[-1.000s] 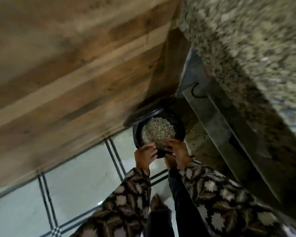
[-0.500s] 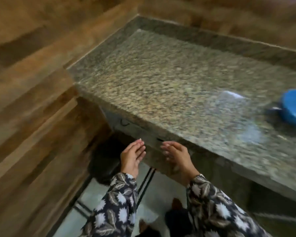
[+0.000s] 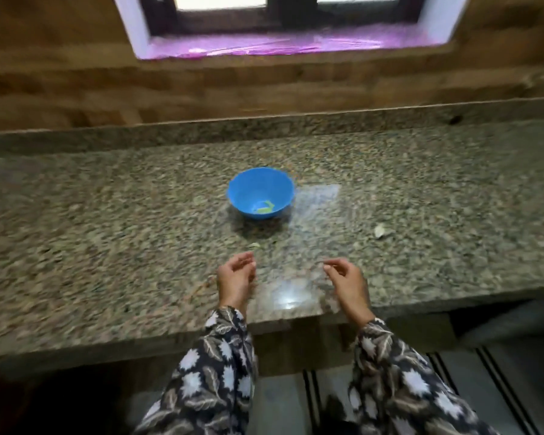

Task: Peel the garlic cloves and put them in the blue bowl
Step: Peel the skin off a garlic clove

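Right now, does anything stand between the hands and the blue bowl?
Nothing that blocks. Only a small pale scrap lies on the counter between the left hand and the blue bowl; the right hand has bare counter ahead.

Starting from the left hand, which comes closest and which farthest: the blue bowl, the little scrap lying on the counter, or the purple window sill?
1. The little scrap, on the counter just beyond the left hand.
2. The blue bowl, farther back, mid-counter and slightly right.
3. The purple window sill, at the wall behind the counter, farthest by far.
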Tool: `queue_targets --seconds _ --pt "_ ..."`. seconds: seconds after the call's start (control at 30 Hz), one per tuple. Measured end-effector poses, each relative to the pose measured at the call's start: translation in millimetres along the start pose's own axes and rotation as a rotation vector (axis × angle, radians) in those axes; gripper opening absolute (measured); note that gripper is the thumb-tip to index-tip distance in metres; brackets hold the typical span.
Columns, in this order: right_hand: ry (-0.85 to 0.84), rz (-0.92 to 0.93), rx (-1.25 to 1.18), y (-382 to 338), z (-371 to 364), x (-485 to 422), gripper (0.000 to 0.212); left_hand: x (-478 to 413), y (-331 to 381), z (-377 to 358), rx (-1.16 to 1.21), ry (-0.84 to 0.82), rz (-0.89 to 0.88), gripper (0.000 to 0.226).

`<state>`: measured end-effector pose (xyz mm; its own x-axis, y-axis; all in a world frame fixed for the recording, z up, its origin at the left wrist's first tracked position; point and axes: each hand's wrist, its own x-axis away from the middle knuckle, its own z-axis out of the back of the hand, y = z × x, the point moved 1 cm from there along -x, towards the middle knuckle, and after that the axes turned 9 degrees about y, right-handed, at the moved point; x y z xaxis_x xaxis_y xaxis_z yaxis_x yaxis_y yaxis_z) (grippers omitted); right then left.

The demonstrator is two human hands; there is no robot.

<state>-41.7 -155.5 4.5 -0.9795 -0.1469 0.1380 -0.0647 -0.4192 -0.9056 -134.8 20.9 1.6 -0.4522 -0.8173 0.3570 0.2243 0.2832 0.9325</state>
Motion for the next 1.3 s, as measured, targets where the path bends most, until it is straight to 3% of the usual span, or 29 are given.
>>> queue_targets --seconds 0.13,0.27,0.33,0.53,0.6,0.7,0.8,0.97,1.03,1.17,1.3 --pt "0.179 0.111 0.191 16.0 47.9 -67.7 0.03 -34.0 -0.3 -53.1 -0.652 0.143 -0.388 0.035" --pt "0.223 0.155 0.325 27.9 62.0 -110.6 0.049 -39.7 -9.0 -62.2 -0.934 0.124 -0.561 0.036" --pt "0.24 0.135 0.35 30.3 64.1 -127.2 0.052 -33.4 -8.9 -62.4 -0.921 0.151 -0.606 0.03" --pt "0.199 0.128 0.41 35.5 64.6 -159.9 0.055 -48.6 60.5 -87.7 -0.546 0.356 -0.777 0.016" --pt "0.157 0.099 0.421 36.9 64.6 -166.1 0.057 -73.3 82.5 -102.8 -0.57 0.32 -0.707 0.015" --pt "0.114 0.082 0.43 38.9 64.5 -173.3 0.056 -109.7 85.2 -119.3 -0.792 0.211 -0.482 0.013" --pt "0.102 0.12 0.436 39.7 65.1 -177.6 0.043 -125.9 81.4 -121.2 -0.901 0.172 -0.355 0.015" --pt "0.093 0.013 0.177 26.6 60.7 -169.8 0.024 -98.8 90.0 -117.2 -0.54 0.295 -0.568 0.021" --pt "0.014 -0.094 -0.051 14.5 51.4 -159.3 0.022 -73.5 77.0 -125.9 -0.453 0.153 -0.592 0.021" --pt "-0.146 -0.354 -0.461 -4.8 23.1 -134.2 0.016 -33.0 33.4 -152.7 -0.519 -0.334 -0.433 0.03" --pt "-0.226 -0.453 -0.472 -10.6 2.7 -123.0 0.01 -28.9 12.7 -152.4 -0.434 -0.383 -0.318 0.027"
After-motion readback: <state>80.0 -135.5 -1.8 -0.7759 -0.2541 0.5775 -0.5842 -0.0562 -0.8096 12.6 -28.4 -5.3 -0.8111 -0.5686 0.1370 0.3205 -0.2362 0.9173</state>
